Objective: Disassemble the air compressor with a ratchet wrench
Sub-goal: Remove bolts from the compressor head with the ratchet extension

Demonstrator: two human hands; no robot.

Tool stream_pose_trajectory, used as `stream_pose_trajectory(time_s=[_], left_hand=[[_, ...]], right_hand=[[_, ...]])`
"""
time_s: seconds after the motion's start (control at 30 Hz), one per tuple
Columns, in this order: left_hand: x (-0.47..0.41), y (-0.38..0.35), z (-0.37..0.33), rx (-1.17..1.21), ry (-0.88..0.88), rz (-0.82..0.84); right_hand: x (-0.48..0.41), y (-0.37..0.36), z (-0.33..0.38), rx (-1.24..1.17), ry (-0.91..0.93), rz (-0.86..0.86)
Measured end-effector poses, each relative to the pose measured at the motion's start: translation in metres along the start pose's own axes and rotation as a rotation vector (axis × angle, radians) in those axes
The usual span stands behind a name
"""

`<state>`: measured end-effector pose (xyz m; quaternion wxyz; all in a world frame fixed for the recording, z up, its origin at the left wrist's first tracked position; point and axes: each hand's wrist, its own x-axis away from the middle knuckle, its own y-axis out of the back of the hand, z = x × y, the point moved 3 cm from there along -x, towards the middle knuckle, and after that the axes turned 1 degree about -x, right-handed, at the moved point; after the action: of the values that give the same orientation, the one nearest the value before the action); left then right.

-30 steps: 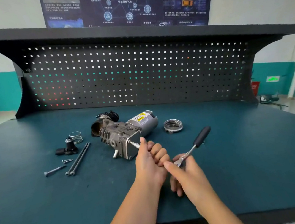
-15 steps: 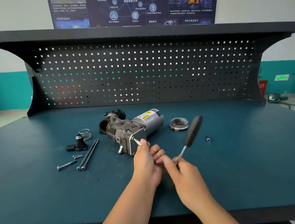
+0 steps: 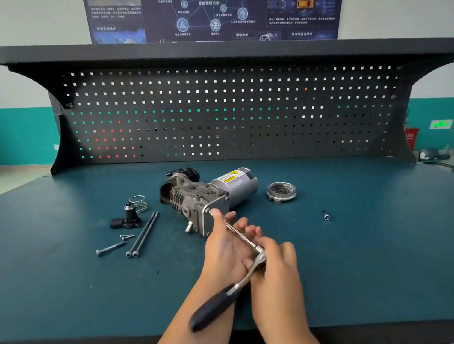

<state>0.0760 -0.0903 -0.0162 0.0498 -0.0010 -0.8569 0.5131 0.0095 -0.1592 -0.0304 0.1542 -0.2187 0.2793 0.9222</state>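
1. Two hands meet at the near end of the air compressor [image 3: 208, 195]. It lies on its side mid-way across the workbench [image 3: 63, 292], with its grey motor can pointing away and to the right and its square end plate facing the person.
2. From the head of the ratchet wrench [image 3: 216, 306], an extension bar [image 3: 241, 236] slopes up and left to the upper corner of that plate. The thumb hides whether its tip is seated on a bolt there.
3. The left hand [image 3: 224, 249] curls its fingers round the extension bar, its thumb reaching up to the tip beside the plate.
4. The right hand [image 3: 277, 265] wraps round the wrench's head. The black handle is held by neither hand and points down and left across the left forearm, blurred.
5. The compressor lies just ahead and slightly left of both hands, and the left hand is the nearer. The bar's long axis runs from the hands straight toward the plate corner.
6. The next turn probably depends on the handle swinging about that axis while the left hand keeps the bar square. If the bar tilts, the tip may slip off.
7. Left of the compressor lie two long bolts [image 3: 142, 235], a shorter bolt [image 3: 111, 248], small screws [image 3: 127, 236], a spring [image 3: 138, 203] and a black fitting [image 3: 127, 219].
8. A metal ring [image 3: 281, 192] sits to its right, and a small socket [image 3: 326, 216] lies well apart.
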Motion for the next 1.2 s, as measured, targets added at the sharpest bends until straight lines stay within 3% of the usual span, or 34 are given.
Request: stream_pose_trajectory(time_s=[0.13, 0.23, 0.33, 0.47, 0.63, 0.93, 1.03, 1.2], left_hand=[[-0.002, 0.001, -0.003, -0.063, -0.010, -0.005], [-0.003, 0.002, -0.002, 0.098, 0.030, 0.005], [-0.004, 0.002, -0.002, 0.114, 0.012, 0.015], [-0.004, 0.004, -0.001, 0.101, 0.044, -0.004], [-0.004, 0.000, -0.002, 0.087, 0.081, 0.037], [-0.002, 0.005, -0.005, 0.097, 0.033, 0.045], [-0.001, 0.004, -0.005, 0.097, 0.036, 0.041], [0.001, 0.003, -0.003, 0.024, 0.052, 0.016]], right_hand=[[0.000, -0.002, 0.002, -0.013, -0.063, 0.045], [-0.007, 0.001, 0.000, -0.121, -0.222, 0.040], [-0.011, 0.004, -0.001, -0.174, -0.295, 0.014], [-0.005, 0.002, -0.002, -0.144, -0.139, 0.051], [-0.001, 0.008, -0.004, -0.197, 0.015, -0.040], [-0.006, 0.004, -0.004, -0.182, -0.212, 0.024], [-0.004, 0.005, -0.005, -0.289, -0.189, 0.005], [0.001, 0.007, -0.002, -0.197, 0.033, -0.110]])
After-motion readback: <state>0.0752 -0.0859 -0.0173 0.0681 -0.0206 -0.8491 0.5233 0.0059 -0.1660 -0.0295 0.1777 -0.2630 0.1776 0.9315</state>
